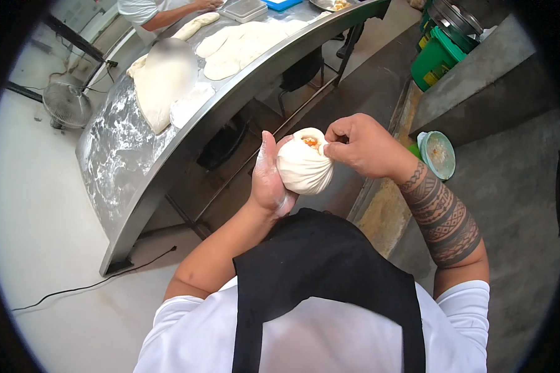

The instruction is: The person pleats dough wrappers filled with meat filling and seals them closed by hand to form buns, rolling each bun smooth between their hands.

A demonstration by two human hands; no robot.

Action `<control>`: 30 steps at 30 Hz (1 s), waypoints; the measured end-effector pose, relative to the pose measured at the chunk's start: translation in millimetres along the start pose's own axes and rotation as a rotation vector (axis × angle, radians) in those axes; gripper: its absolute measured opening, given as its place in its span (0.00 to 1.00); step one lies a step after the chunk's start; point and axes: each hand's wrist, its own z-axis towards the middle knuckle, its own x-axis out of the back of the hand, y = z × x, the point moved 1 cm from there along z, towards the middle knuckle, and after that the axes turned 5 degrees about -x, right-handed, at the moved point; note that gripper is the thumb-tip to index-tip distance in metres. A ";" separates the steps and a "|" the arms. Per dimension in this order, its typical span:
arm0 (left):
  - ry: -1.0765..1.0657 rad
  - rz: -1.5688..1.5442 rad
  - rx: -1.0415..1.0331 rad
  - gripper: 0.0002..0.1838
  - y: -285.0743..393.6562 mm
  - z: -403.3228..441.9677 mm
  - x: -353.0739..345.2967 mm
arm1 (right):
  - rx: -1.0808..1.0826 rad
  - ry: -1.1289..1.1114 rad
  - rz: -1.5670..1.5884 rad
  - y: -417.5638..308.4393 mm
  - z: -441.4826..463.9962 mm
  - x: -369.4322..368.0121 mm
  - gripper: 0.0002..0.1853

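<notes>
In the head view, a pleated bun (pixel 305 169) sits in the cupped left hand (pixel 271 178), against the palm. At its upper right, the right hand (pixel 368 149) has thumb and fingertips pinched on the dough rim, just beside the orange filling (pixel 310 142) showing through the top.

The head view looks forward and steeply down from the wearer's head, on the near side of the steel table (pixel 102 155), with the wearer's apron (pixel 330 248) at close range and the left hand (pixel 271 177) and right hand (pixel 366 148) just farther off, in front of the table. It faces obliquely across the tabletop to a co-worker (pixel 167 17) beyond, its wide, round-edged field bending the table's near edge and reaching from a fan (pixel 66 104) left of the table to a green bucket (pixel 435 59) right of it.
</notes>
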 end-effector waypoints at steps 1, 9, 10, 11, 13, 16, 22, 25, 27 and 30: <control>0.018 0.008 0.002 0.44 0.8 1.0 0.1 | 0.010 0.001 -0.021 -1.0 0.7 -0.4 0.14; 0.000 0.045 0.028 0.47 8.3 3.7 5.8 | 0.012 0.036 0.016 -9.2 0.3 -3.1 0.13; -0.021 0.049 0.061 0.47 11.3 3.1 6.6 | 0.013 0.051 0.008 -11.8 0.3 -3.1 0.13; -0.041 0.052 0.095 0.47 14.9 2.1 7.1 | 0.015 0.050 -0.006 -14.4 0.2 -3.5 0.13; -0.053 0.054 0.118 0.46 17.9 1.7 8.3 | 0.018 0.047 -0.035 -18.1 0.1 -4.6 0.14; 0.003 0.052 0.029 0.44 16.1 1.8 8.4 | 0.030 0.036 -0.052 -10.5 4.9 -10.3 0.13; 0.048 0.005 -0.098 0.36 15.6 -8.6 10.8 | -0.003 0.123 -0.042 -13.1 3.9 -28.2 0.13; -0.016 0.061 -0.053 0.37 21.9 -9.3 20.5 | -0.015 0.130 -0.031 -18.8 0.8 -31.2 0.13; -0.038 0.094 -0.021 0.40 23.3 -9.3 25.7 | -0.002 0.086 -0.089 -23.7 0.6 -30.0 0.14; -0.027 0.069 0.010 0.39 25.8 -11.2 23.2 | 0.001 0.047 -0.068 -24.9 0.3 -34.2 0.14</control>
